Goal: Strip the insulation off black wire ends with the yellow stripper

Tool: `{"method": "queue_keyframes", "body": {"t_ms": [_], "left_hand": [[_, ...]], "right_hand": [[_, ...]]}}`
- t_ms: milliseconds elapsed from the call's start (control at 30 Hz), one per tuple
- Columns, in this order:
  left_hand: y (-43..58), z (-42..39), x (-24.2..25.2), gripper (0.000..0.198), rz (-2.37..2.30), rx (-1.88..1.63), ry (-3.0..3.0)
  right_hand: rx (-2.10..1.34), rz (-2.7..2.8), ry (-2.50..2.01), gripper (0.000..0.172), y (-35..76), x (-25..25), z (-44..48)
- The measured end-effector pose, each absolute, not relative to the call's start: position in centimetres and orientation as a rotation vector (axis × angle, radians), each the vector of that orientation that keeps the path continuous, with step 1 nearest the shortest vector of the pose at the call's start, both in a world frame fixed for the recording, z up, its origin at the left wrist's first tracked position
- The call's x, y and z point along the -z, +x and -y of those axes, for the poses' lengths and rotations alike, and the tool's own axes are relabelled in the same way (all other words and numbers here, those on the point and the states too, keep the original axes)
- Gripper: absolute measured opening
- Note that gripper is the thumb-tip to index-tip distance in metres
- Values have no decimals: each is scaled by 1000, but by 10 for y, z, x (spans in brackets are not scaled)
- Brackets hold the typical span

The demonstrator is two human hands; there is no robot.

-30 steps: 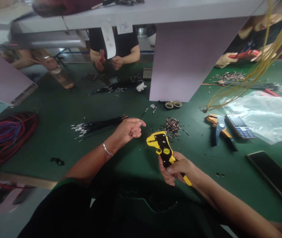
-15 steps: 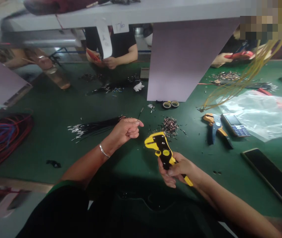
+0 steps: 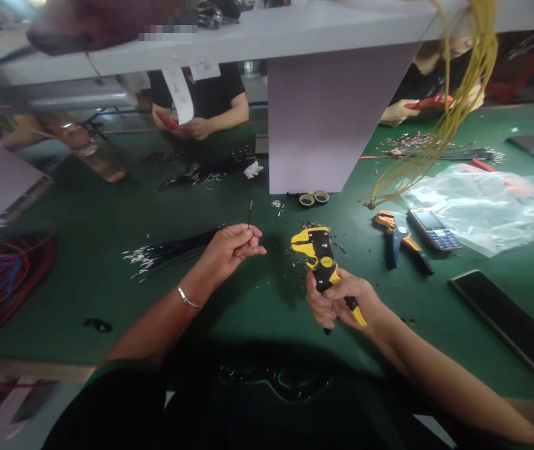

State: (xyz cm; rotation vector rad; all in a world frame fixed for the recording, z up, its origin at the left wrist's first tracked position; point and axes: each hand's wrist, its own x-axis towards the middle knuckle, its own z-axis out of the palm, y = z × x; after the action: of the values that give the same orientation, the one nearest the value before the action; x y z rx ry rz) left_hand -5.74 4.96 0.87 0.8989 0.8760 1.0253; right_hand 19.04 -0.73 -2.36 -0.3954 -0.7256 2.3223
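My left hand (image 3: 235,249) is closed, pinching a thin black wire (image 3: 250,214) whose end stands up above the fingertips. Under and to the left of that hand lies a bundle of black wires (image 3: 173,245) with pale metallic ends. My right hand (image 3: 339,297) is wrapped round the handles of a yellow and black wire stripper (image 3: 326,262), its jaws pointing to the left. Behind the tool's head, a pile of small metallic and dark bits (image 3: 314,225) is mostly hidden. The wire and the stripper's jaws are apart.
To the right lie a blue and orange hand tool (image 3: 396,240), a keypad phone (image 3: 433,228), a black smartphone (image 3: 511,322) and a clear plastic bag (image 3: 487,206). Yellow wires (image 3: 417,165) hang down. Red and blue wire coils (image 3: 9,287) lie left. Two co-workers sit across the table.
The wire stripper has come up and to the right, over the pile of bits. My left hand has shifted slightly left, and the wire now points more upright. The whole view has turned slightly.
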Motion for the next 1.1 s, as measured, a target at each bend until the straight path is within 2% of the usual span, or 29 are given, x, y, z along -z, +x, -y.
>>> {"method": "queue_keyframes", "body": {"t_ms": [167, 367, 500, 633, 733, 900, 1100], "left_hand": [[-59, -47, -18, 8, -863, -1131, 860], [-66, -48, -26, 9, -907, -1328, 931], [-67, -47, -29, 9, -903, -1360, 958], [-63, -43, -31, 10, -919, -1368, 969], [-59, -39, -35, 11, -942, -1383, 972], [-54, -32, -40, 11, -937, -1407, 1024], [-47, -23, -41, 11, -937, -1387, 1088]], "right_hand": [[-2078, 996, -668, 24, 196, 27, 7], [-1280, 1836, -1294, 28, 190, 27, 16], [-750, 2283, -1334, 37, 177, 31, 23], [-510, 2527, -1348, 33, 167, 38, 26], [-460, 2585, -1319, 31, 167, 39, 27], [-566, 2482, -1249, 28, 172, 29, 24], [-1130, 1862, -1227, 20, 169, 21, 5]]}}
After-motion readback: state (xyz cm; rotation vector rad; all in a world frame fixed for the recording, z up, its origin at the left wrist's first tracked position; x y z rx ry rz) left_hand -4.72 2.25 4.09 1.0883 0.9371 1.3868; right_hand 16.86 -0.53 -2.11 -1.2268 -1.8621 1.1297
